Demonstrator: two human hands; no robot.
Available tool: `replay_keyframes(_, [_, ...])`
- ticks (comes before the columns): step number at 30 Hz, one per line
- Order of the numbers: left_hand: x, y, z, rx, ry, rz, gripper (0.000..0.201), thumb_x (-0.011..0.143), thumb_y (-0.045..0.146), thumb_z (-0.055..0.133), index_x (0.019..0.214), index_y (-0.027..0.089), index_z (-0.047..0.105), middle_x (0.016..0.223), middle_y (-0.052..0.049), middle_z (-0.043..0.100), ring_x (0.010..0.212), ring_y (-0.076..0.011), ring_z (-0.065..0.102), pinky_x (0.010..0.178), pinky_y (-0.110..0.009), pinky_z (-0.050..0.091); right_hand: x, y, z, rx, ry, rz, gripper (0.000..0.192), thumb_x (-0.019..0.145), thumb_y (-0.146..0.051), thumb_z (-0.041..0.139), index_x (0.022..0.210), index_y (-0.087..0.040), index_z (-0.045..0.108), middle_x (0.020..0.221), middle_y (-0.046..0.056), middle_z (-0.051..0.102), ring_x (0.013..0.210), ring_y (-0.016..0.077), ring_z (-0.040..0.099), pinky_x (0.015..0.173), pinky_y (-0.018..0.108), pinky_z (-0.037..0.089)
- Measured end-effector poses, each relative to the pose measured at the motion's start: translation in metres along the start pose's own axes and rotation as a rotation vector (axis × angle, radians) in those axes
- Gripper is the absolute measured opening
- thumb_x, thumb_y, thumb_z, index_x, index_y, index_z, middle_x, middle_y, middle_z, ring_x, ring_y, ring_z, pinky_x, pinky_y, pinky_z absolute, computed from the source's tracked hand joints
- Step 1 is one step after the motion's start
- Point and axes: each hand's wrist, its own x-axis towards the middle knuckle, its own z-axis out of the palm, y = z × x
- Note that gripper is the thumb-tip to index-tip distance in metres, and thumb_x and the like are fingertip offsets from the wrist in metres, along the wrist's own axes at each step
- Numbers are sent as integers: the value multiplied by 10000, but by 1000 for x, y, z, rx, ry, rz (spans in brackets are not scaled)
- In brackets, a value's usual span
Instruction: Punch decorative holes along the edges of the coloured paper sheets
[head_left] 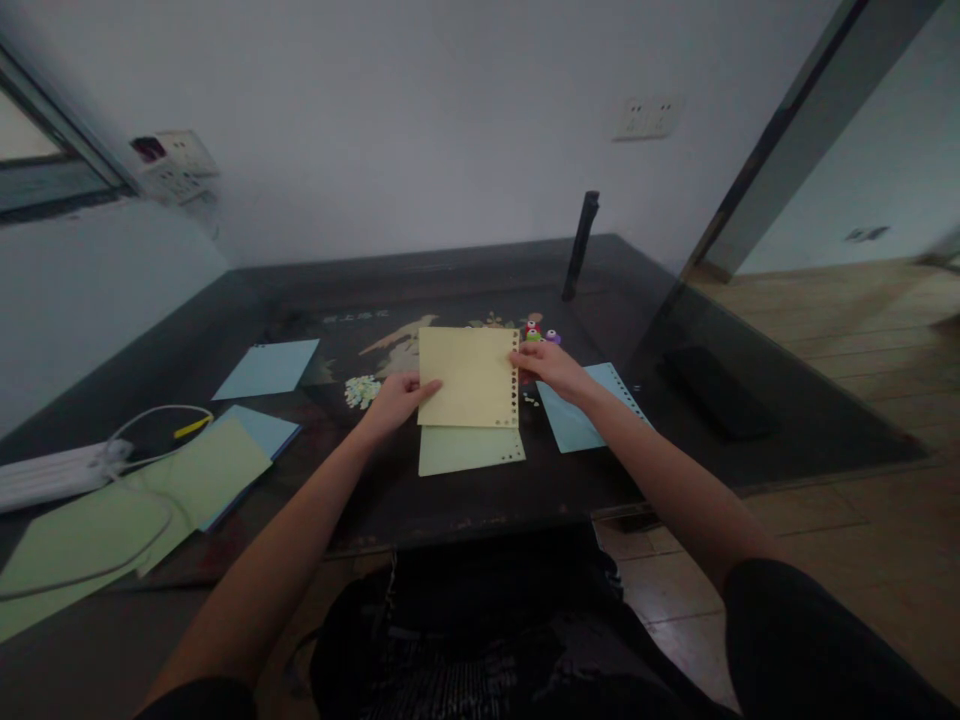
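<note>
Two hands framed a yellow sheet [469, 377] at the middle of a dark worktop [420, 495]. The left hand [395, 397] pinched the sheet's left edge, thumb on top; the right hand [546, 365] pressed its fingertips at the right edge, beside a column of punched holes. Whether those fingers gripped the paper or only rested on it could not be told. The yellow sheet lay over a pale green sheet [469, 450], whose lower strip, also punched, showed beneath it. A blue punched sheet [581, 412] lay just beside them under the right wrist, with small coloured punches [538, 331] near the far corner and a heap of paper confetti [361, 391] to the left. More blue and green sheets [214, 470] sat well apart at the left, near a white power strip [52, 473] and its cable. The paper looked light, thin and floppy, likely to slide on the glossy top and to tear along the holes; it would best be held by the unpunched edges.
</note>
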Motion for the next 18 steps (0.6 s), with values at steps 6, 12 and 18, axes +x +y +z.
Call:
replay_keyframes(6, [0,1,2,-28,36,-11,277,755,377,620,847,126,693,835,-102,728,756,-219,659,627,-317,522,-5,1,3,-100,-196,14,236,695,-359,711,796,-153,659,747,38,670,615,117,559,565,249,442])
replay_keyframes(12, [-2,2,6,-32,45,-4,261,739,373,628,798,126,690,779,-85,728,716,-212,654,599,-298,512,-6,-1,4,-126,-193,23,219,673,-344,723,715,-144,646,666,28,649,564,107,534,528,240,406])
replay_keyframes(18, [0,-3,7,-61,41,8,277,741,396,631,793,128,682,797,-87,726,677,-180,640,602,-287,503,-7,-4,4,-147,-163,13,221,692,-357,709,681,-148,637,621,14,624,533,97,506,509,237,395])
